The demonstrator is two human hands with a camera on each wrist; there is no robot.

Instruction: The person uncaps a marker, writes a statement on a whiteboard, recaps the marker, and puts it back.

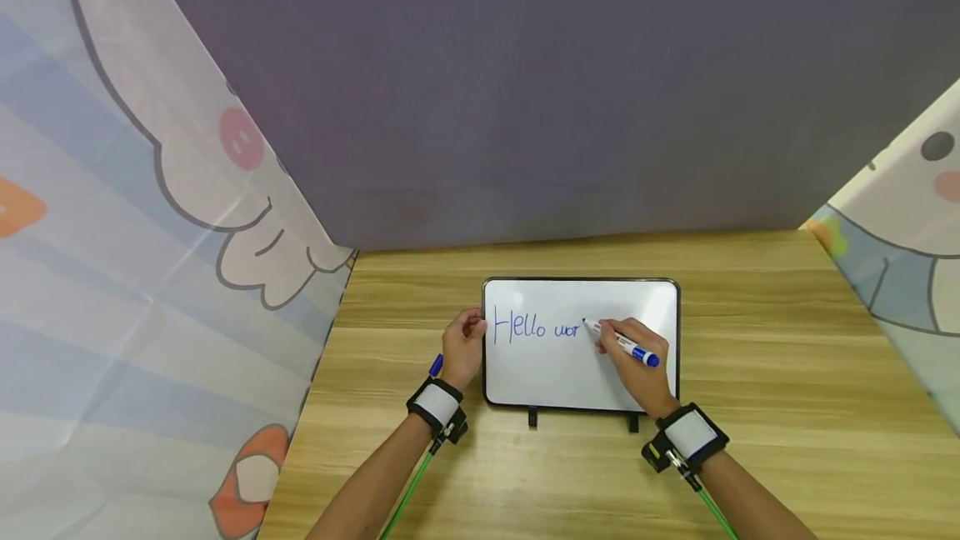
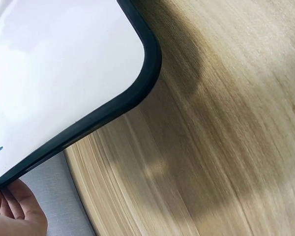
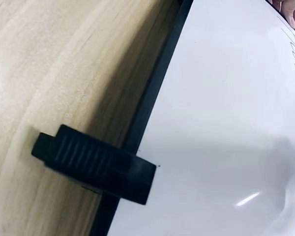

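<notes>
A small whiteboard (image 1: 555, 377) with a dark frame stands on the wooden table, "Hello wor" written on it in blue. My left hand (image 1: 462, 348) pinches its left edge between thumb and fingers; the left wrist view shows those fingers (image 2: 27, 204) at the dark frame (image 2: 88, 120). In my right hand (image 1: 637, 361) is a white marker (image 1: 625, 344) with a blue end, its tip right at the board just after the "r". The right wrist view shows the whiteboard's lower edge and a black stand foot (image 3: 101, 164), with the writing hand out of sight.
A blue marker cap (image 1: 436, 365) is beside my left wrist. Two black feet (image 1: 532, 417) support the board on the wood-grain table (image 1: 765, 357). A grey panel (image 1: 510, 107) rises behind, and cartoon-printed sheets (image 1: 150, 340) flank both sides.
</notes>
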